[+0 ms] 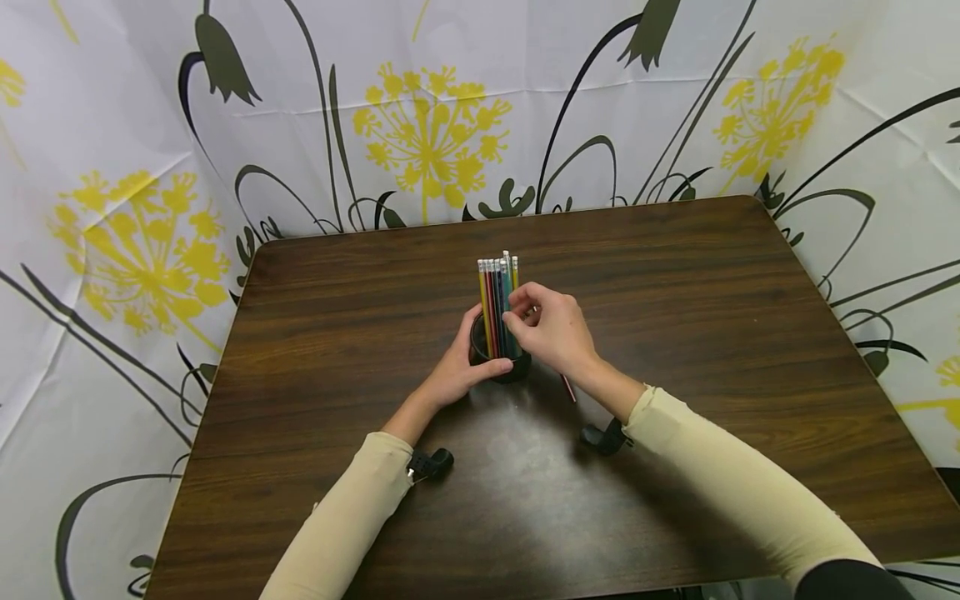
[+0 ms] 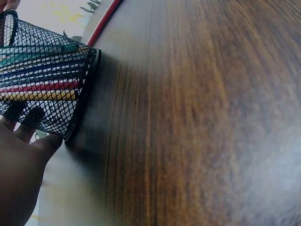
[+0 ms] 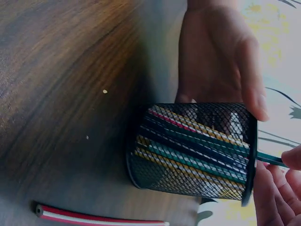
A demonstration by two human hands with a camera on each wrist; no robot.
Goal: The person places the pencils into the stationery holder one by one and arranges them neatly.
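Observation:
A black mesh cup [image 1: 501, 358] stands mid-table with several colored pencils [image 1: 497, 300] upright in it. My left hand [image 1: 459, 369] wraps round the cup's left side, thumb across its front. The right hand [image 1: 546, 327] pinches a teal pencil [image 1: 507, 293] among the bunch above the rim. In the right wrist view the mesh cup [image 3: 193, 148] shows the pencils inside, my left hand [image 3: 221, 61] behind it and my right fingers [image 3: 277, 188] on a teal pencil [image 3: 273, 159]. In the left wrist view the mesh cup [image 2: 44, 89] sits against my left palm [image 2: 19, 174].
One red pencil [image 1: 567, 387] lies on the dark wooden table [image 1: 675, 292] just under my right wrist, seen too as the red pencil [image 3: 99, 217] in the right wrist view. A floral cloth [image 1: 450, 108] hangs round the table on all far sides.

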